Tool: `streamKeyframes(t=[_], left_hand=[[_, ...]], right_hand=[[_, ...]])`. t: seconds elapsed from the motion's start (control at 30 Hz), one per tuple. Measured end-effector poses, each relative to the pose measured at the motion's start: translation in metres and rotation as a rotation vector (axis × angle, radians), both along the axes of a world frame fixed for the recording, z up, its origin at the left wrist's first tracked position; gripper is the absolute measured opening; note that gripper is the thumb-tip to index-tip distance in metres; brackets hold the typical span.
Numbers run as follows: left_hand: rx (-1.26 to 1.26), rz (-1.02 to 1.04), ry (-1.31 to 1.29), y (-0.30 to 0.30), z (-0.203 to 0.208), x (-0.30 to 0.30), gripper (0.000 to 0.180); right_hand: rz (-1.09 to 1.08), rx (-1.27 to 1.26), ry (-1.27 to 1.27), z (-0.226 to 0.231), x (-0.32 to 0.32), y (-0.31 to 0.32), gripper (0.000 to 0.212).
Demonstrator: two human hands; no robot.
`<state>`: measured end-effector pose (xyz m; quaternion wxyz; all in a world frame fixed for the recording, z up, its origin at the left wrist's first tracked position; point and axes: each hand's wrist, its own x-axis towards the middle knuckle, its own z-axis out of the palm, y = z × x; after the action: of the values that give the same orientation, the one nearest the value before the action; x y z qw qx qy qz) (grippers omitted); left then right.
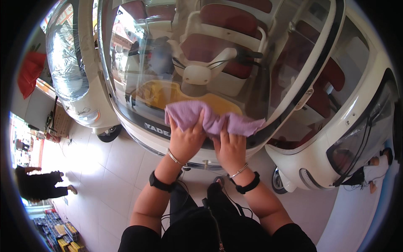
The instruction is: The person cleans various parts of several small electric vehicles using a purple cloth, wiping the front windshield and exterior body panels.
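Observation:
A lilac cloth point(191, 112) lies bunched against the lower part of a curved windshield point(147, 90) on a cream three-wheeled vehicle. My left hand point(187, 137) grips the cloth's left half, fingers pointing up the glass. Beside it, my right hand point(231, 147) grips the right half, with the cloth's corner hanging out past the fingers. Parts of both hands' fingertips are hidden in its folds. Through the glass show a handlebar console point(197, 74), a yellow floor panel point(157, 94) and dark red seats point(228, 19).
Similar cream vehicles stand close on the left point(90, 107) and right point(312, 168). A person in dark clothes point(40, 183) is at the far left, another person in a white top point(378, 170) at the far right. Stacked boxes point(58, 231) sit at lower left on the tiled floor point(107, 180).

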<state>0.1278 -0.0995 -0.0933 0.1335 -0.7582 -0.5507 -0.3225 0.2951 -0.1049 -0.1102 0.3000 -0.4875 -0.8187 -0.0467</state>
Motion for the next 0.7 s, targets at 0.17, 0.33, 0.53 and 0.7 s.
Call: streamKeyframes(t=[0.17, 0.33, 0.53, 0.7], left_hand=[[-0.050, -0.081, 0.036, -0.017, -0.032, -0.057, 0.054], [0.030, -0.179, -0.017, 0.018, -0.002, -0.110, 0.062], [-0.036, -0.136, -0.048, 0.045, 0.011, -0.162, 0.074], [0.016, -0.124, -0.127, 0.024, -0.034, -0.169, 0.072]], right_hand=[[-0.057, -0.097, -0.023, -0.022, -0.062, -0.027, 0.065], [-0.180, -0.004, -0.062, 0.011, -0.114, -0.003, 0.061], [-0.172, 0.077, -0.111, 0.049, -0.173, 0.028, 0.055], [-0.169, -0.015, -0.164, 0.014, -0.185, 0.006, 0.053]])
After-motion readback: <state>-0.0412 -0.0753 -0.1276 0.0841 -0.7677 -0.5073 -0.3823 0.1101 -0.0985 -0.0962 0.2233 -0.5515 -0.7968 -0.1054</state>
